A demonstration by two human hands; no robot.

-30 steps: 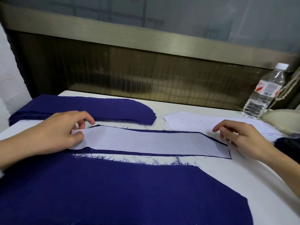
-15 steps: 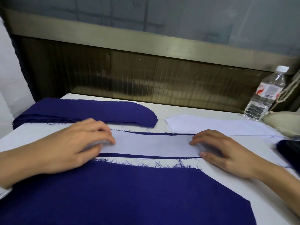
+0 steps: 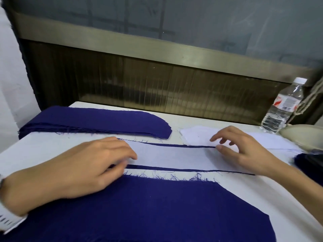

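In the head view, the white lining strip (image 3: 174, 157) lies across the middle of the desk (image 3: 262, 198), on top of a navy strip (image 3: 139, 166) that shows only as thin dark lines along its far and near sides. Your left hand (image 3: 83, 165) lies flat on the left end of the white strip, with fingers nearly straight, pressing and gripping nothing. Your right hand (image 3: 244, 151) is over the right part, with fingers loosely bent and spread, and it holds nothing. The thumb seems to touch the far edge of the strip, but I cannot tell if the other fingers touch. The step, as I judge it, is to settle the white strip evenly on the navy one. Use the left hand as the anchor and move only the right end, with flat fingertips and small pushes, until the dark margin looks equal on both long sides. Toward the right the near margin looks thinner, so check there first. Then smooth outward toward the right edge of the desk, and do not drag the lower layer. Be careful with the pile of white pieces (image 3: 197, 135) just beside the far edge of the strip, and with the frayed large navy cloth (image 3: 139, 206) along the near edge. The navy stack (image 3: 97, 121) at the far left corner and the water bottle (image 3: 283, 109) at the far right corner are well apart.
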